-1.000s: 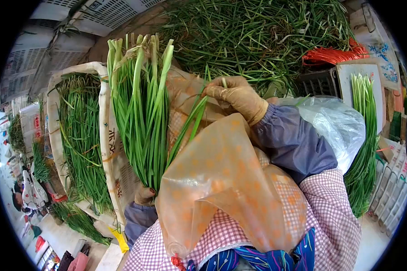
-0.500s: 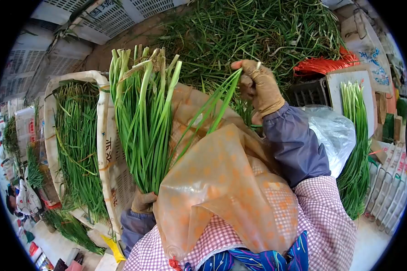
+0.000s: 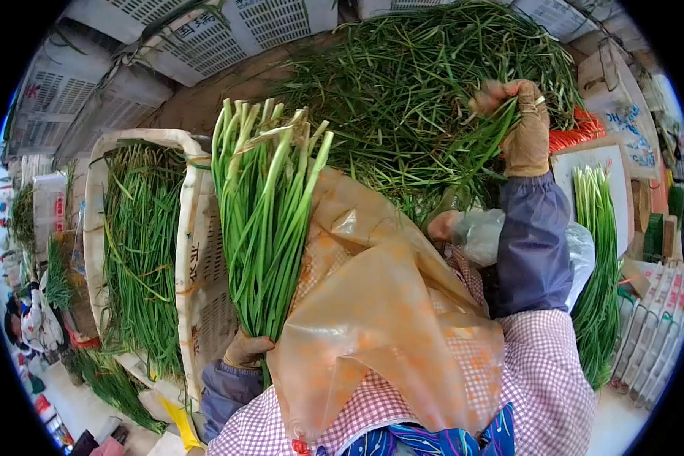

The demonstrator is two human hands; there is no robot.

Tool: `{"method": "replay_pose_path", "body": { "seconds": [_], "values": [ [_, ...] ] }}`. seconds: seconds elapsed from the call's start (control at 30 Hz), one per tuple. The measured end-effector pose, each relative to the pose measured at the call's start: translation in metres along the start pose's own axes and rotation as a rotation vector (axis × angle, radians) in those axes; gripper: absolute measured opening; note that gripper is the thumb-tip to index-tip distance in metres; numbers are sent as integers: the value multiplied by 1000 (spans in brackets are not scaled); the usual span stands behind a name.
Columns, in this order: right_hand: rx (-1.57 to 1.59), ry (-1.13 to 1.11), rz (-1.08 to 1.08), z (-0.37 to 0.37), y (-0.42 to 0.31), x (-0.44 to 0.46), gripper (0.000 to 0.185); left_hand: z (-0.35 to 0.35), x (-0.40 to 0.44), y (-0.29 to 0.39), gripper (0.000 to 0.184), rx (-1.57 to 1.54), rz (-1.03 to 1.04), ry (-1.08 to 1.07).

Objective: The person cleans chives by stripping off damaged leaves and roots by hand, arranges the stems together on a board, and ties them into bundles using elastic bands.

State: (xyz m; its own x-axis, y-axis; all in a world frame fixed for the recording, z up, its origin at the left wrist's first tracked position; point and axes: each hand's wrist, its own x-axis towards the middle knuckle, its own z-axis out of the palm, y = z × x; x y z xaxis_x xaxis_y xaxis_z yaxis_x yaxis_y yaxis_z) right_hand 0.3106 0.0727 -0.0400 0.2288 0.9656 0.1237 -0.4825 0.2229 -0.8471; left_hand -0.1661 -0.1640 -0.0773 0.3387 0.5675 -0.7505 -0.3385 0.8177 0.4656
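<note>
My left hand, in a worn tan glove, grips the lower leafy end of a thick bundle of garlic chives. The bundle stands nearly upright, its pale cut ends pointing away from me. My right hand, also gloved with bare fingertips, is raised over the right part of the chive heap. It is closed on a few garlic chive stalks, whose pale ends poke out beside the thumb. A translucent orange-dotted plastic apron covers my lap between the hands.
A large heap of loose chives lies ahead. On the left, a white crate holds more chives. Tied-looking chives lie on the right, near red strings. A clear plastic bag is beside my right arm.
My right hand has moved right and farther out over the heap with the stalks. My left hand still grips the bundle; the whole view has shifted slightly.
</note>
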Motion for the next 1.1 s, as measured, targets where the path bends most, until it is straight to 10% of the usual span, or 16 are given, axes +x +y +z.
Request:
{"method": "replay_pose_path", "body": {
  "seconds": [0.17,0.33,0.97,1.07,1.1],
  "values": [
    [-444,-87,540,92,43,-34,20,-3,2,-5,69,-36,4,-14],
    [-145,-194,829,142,67,-54,20,4,0,0,70,29,3,-27],
    [419,21,497,87,74,-38,30,-18,4,-17,68,-164,54,-111],
    [112,-18,223,24,48,1,25,-11,3,-9,69,-106,18,-53],
    [-447,160,174,30,39,6,20,-9,1,-9,69,-105,16,-52]
  ]
}}
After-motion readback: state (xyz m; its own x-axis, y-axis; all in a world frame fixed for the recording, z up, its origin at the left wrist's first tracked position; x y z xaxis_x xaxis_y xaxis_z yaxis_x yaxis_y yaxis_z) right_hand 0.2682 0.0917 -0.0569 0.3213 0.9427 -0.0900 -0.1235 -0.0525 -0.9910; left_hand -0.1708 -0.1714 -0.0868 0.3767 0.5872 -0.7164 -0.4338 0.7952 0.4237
